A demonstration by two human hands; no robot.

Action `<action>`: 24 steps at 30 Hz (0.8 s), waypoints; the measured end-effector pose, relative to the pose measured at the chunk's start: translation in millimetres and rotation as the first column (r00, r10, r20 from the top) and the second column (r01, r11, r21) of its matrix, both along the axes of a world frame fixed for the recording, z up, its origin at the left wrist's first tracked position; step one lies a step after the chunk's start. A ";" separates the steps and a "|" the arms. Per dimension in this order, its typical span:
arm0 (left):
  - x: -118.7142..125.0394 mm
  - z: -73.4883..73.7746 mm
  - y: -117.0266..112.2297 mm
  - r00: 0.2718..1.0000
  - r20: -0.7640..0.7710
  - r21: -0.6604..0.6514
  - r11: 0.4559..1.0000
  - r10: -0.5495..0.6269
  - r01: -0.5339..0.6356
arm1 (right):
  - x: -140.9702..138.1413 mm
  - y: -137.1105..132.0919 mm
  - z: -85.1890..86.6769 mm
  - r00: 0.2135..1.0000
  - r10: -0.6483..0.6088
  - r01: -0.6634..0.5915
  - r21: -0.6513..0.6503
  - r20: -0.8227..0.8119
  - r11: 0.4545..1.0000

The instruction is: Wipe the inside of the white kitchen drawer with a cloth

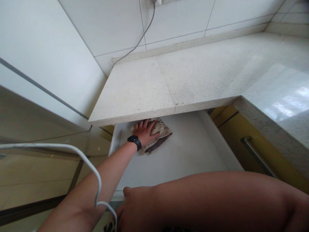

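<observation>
My left hand (144,130), with a black watch on the wrist, reaches into an open white drawer (193,151) under the countertop. It lies flat, fingers stretched out, on a crumpled beige and brown cloth (161,133) at the drawer's back left. My right hand (131,206) is at the bottom of the view, its fingers curled over the drawer's front edge (118,195). The fingertips are hidden.
A speckled stone countertop (183,80) overhangs the drawer's back. A white appliance side (48,58) stands at the left. Yellow cabinet fronts with a metal handle (258,156) are on the right. A grey cable (137,42) runs down the tiled wall, and a white cable (79,158) hangs near the camera.
</observation>
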State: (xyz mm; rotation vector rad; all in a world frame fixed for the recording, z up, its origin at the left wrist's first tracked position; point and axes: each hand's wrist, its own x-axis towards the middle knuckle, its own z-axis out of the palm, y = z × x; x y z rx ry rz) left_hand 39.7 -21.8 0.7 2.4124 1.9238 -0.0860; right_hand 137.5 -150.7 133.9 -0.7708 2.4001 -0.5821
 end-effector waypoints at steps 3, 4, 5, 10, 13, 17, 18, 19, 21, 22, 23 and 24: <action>-0.3 0.5 -0.1 1.000 0.015 -0.001 1.000 -0.001 0.001 | -2.8 -2.0 -7.8 1.000 -0.019 0.019 -0.040 -0.010 0.999; -0.1 0.8 -0.1 1.000 0.018 -0.004 1.000 0.001 -0.001 | -3.6 -2.4 -9.4 1.000 -0.015 0.014 -0.040 -0.007 0.999; 0.1 1.0 -0.2 1.000 0.020 -0.008 1.000 0.003 -0.002 | -4.2 -2.5 -10.2 1.000 -0.009 0.009 -0.039 -0.006 0.999; 2.1 2.8 -0.4 1.000 0.011 -0.022 1.000 0.016 -0.016 | -3.3 -1.2 -5.3 1.000 -0.012 0.012 -0.027 -0.001 1.000; 2.7 3.4 -0.6 1.000 0.003 -0.023 1.000 0.016 -0.016 | -1.7 0.4 -1.8 1.000 -0.004 0.004 -0.033 0.004 0.999; 2.4 3.1 -0.9 1.000 0.004 -0.020 1.000 0.011 -0.011 | -0.1 -0.1 -4.2 0.999 -0.013 0.014 -0.034 0.034 0.999; 2.4 3.0 -0.9 1.000 0.005 -0.019 1.000 0.012 -0.012 | 0.0 -0.9 -6.0 1.000 -0.020 0.021 -0.037 0.016 0.999; 2.3 2.9 -0.8 1.000 0.005 -0.017 1.000 0.014 -0.014 | -0.2 -1.7 -7.9 0.999 -0.035 0.034 -0.050 -0.003 0.998; 2.3 3.1 -0.6 1.000 0.002 -0.014 1.000 0.015 -0.015 | -1.0 -3.0 -10.8 0.999 -0.037 0.036 -0.053 -0.017 0.998; 2.3 3.2 -0.6 1.000 0.001 -0.015 1.000 0.016 -0.016 | -1.5 -3.3 -11.4 0.999 -0.041 0.040 -0.046 -0.023 0.998; 2.2 3.3 -0.5 1.000 -0.001 -0.018 1.000 0.017 -0.017 | -2.0 -3.3 -11.2 0.999 -0.032 0.032 -0.039 -0.015 0.999; 2.2 3.4 -0.5 1.000 0.000 -0.021 1.000 0.017 -0.017 | -2.4 -2.9 -10.3 1.000 -0.022 0.022 -0.035 -0.001 0.999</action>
